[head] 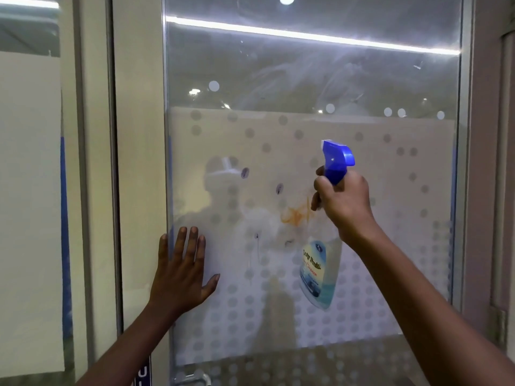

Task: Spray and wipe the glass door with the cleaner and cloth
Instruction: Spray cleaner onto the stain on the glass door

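Note:
The glass door (362, 87) fills the view, with a frosted band of grey dots across its middle. An orange smear (295, 214) and a few small dark marks sit on the frosted part. My right hand (344, 201) grips the neck of a clear spray bottle (320, 271) with a blue trigger head (337, 158); its nozzle points left at the glass just above the smear. My left hand (181, 270) lies flat on the glass near the door's left edge, fingers spread. No cloth is in view.
A pale door frame post (136, 162) stands left of the glass, with another glazed panel (30, 162) beyond it. The right frame (485, 190) runs down the right side. A metal door handle (195, 378) shows at the bottom edge.

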{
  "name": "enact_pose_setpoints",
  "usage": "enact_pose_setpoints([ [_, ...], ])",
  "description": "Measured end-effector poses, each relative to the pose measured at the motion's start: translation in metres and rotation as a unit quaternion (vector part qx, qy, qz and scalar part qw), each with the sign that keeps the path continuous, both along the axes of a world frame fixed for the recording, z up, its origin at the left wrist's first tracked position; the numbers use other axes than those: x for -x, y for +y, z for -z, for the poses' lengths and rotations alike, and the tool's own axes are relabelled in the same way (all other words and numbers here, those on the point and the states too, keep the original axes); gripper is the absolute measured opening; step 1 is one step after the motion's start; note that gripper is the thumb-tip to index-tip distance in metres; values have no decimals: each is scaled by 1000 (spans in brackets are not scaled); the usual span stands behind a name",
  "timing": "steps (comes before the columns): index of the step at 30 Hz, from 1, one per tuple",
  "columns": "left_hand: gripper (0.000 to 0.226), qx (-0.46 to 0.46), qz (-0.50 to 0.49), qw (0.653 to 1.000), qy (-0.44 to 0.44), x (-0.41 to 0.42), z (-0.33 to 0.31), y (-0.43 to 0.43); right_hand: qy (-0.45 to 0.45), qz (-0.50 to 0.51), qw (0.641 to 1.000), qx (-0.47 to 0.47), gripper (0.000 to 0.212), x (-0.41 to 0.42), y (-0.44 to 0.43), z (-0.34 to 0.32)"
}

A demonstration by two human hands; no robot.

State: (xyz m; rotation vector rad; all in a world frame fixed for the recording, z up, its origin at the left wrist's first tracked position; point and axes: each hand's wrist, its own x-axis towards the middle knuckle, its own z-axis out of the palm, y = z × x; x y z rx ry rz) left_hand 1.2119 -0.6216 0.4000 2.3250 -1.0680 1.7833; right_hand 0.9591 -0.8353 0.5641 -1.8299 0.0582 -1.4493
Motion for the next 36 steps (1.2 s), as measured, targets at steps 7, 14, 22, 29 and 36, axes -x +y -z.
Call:
enact_pose_setpoints([
  [7,92,-1,0,1000,-11,1,-1,0,3,37,999,-39,16,12,-32,21],
  [14,93,-1,-4,1000,-14,1,-1,1,70,102,989,-79,7,14,-64,71],
  [22,93,3,-3,1000,-20,2,-2,0,149,116,979,-74,8,8,-66,131],
  [29,94,-2,-14,1000,-17,1,-2,0,195,65,976,-74,11,-2,-38,175],
  [36,93,-3,-20,1000,0,11,-4,0,231,-7,972,-51,10,-11,-2,194],
])
